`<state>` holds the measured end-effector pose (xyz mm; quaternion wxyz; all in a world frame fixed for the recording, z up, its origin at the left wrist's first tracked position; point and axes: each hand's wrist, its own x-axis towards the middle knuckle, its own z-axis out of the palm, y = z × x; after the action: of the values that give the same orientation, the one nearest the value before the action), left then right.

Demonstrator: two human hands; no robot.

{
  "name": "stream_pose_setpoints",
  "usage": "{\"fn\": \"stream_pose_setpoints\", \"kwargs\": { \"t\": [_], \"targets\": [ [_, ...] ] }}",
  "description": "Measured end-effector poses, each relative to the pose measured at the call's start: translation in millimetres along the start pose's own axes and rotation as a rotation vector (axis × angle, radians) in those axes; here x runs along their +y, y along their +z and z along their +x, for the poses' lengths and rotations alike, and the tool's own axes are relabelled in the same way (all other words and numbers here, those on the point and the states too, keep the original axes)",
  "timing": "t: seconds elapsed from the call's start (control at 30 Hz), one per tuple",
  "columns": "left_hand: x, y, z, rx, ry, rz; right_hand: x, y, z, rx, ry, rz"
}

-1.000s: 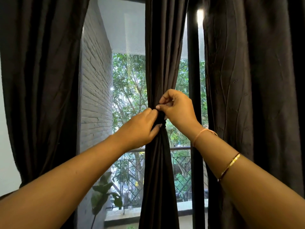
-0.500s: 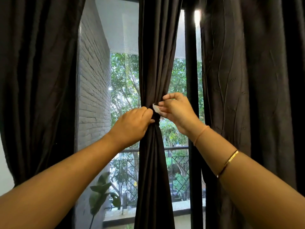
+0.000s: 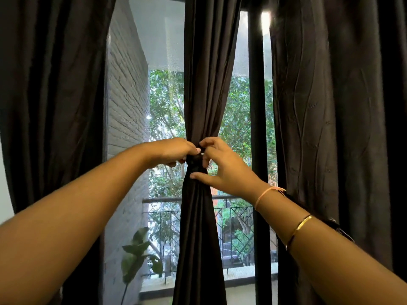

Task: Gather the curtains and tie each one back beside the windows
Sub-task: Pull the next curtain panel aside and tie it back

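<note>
I am tying the bunched dark brown cloth curtain in the middle of the window, my left hand curled round its dark tie, my right hand pinching it (next, I think, pull it tight).

The right hand has dropped its thumb below the tie, onto the gathered curtain.

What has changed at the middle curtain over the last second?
The right hand has spread: its thumb now presses the middle curtain just below the tie band, fingers on the band's top. The pale tab it pinched half a second ago no longer shows. The left hand still grips the gather from the left. The middle curtain stays bunched; the left curtain and right curtain hang loose.
</note>
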<state>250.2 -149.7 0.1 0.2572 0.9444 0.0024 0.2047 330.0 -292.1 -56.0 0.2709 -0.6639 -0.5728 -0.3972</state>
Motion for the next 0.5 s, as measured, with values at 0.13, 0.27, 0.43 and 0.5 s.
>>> {"fn": "stream_pose_setpoints", "kwargs": {
  "t": [0.13, 0.27, 0.43, 0.5],
  "targets": [
    [9, -1, 0, -0.019, -0.057, 0.066, -1, 2, -5, 0.072, 0.002, -0.247],
    [20, 6, -2, 0.005, -0.022, 0.162, -5, 14, -18, 0.340, 0.027, -0.325],
    [18, 23, -1, 0.120, 0.080, 0.158, -15, 33, -32, 0.495, 0.179, -0.438],
    [17, 26, -1, 0.148, 0.077, 0.113, -20, 41, -36, 0.503, 0.343, -0.355]
  ]
}}
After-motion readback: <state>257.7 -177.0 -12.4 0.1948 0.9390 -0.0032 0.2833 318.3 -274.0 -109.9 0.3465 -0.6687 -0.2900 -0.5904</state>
